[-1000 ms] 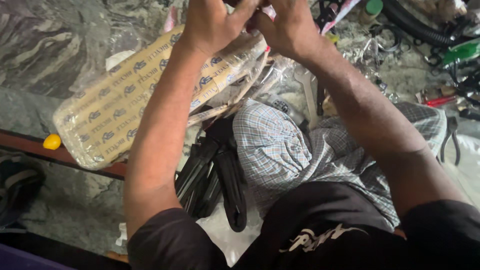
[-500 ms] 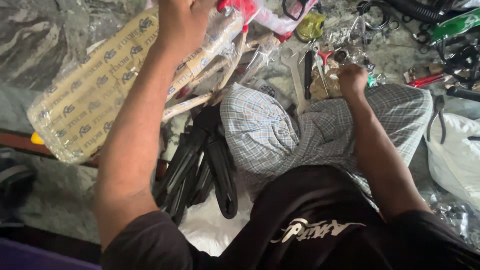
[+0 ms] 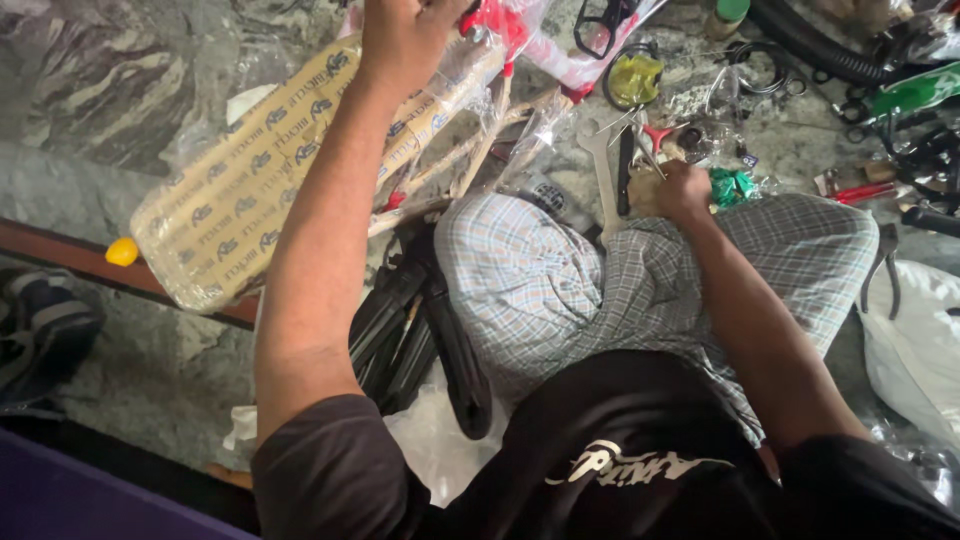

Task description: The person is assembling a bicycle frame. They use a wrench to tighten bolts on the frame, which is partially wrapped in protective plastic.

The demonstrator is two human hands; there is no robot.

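Right hand [image 3: 683, 188] lower now — among scattered tools [image 3: 640, 140], beside knee.

I see the wrapped frame [image 3: 270, 190] lying on the floor [image 3: 110, 90] to the left, the wrench [image 3: 603, 180] and pliers [image 3: 640, 135] ahead of my knee, hoses [image 3: 810, 45] far right, a bag [image 3: 915, 340] beside my right leg.

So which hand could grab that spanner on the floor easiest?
The right hand, probably. It sits low by the knee, right beside the spanner and other small tools. The left hand is raised and gripping the wrapped frame, so it looks busy.
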